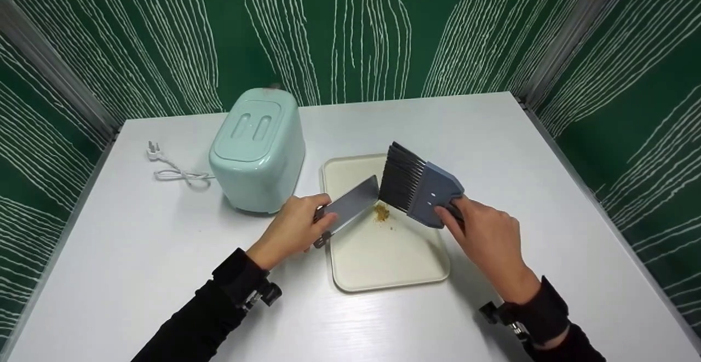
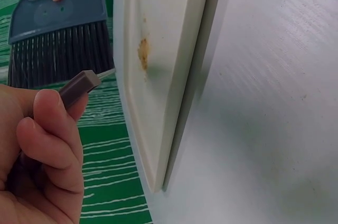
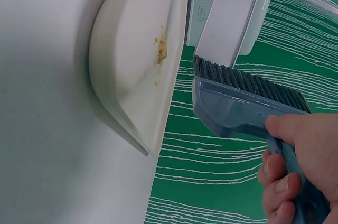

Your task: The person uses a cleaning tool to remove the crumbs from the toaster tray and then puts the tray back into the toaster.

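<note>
Left hand (image 1: 293, 222) and right hand (image 1: 493, 236) are both clamped, a little apart. On the white counter (image 1: 181, 263), a mint toaster (image 1: 249, 159) stands left of a cream tray (image 1: 391, 263); over the tray, the right grips a blue-grey brush (image 1: 434, 195), its black bristles (image 1: 401, 178) at the end of the flat metal pan (image 1: 353, 202) the left holds, and yellowish-brown crumbs (image 1: 381, 212) lie on the tray.
</note>
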Tool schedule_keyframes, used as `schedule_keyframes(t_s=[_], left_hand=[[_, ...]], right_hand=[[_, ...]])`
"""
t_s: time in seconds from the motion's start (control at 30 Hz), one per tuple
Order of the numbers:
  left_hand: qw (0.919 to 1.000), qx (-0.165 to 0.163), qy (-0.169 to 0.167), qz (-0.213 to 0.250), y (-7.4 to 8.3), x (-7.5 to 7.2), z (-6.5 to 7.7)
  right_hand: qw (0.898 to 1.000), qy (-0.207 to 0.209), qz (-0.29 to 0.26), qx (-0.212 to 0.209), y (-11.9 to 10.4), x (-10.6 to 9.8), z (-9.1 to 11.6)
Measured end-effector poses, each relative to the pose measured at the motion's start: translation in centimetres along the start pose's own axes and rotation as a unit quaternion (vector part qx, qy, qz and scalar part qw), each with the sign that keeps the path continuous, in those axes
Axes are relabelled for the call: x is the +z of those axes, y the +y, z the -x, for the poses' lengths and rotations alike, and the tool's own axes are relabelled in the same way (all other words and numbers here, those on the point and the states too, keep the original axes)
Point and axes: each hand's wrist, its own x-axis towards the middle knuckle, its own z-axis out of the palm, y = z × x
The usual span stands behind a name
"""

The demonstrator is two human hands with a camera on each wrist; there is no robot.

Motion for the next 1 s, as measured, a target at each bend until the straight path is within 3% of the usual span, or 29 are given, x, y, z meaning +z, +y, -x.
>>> schedule_keyframes(t_s=[0.27,0.6,0.8,1.0], left_hand=[[1.0,-0.004,0.0,-0.004,0.0,0.1,0.0],[0.9998,0.002,0.008,-0.016,0.1,0.2,0.0],[0.998,0.039,0.025,-0.044,0.1,0.4,0.0],[0.9974,0.044,0.027,-0.051,-0.1,0.5,0.1]], right_hand=[[0.999,-0.048,-0.017,0.018,-0.5,-0.7,0.1],[0.999,0.023,-0.011,0.019,0.2,-0.8,-0.1],[1.0,0.015,0.003,-0.012,0.4,0.1,0.2],[1.0,-0.006,0.006,-0.007,0.5,-0.2,0.4]])
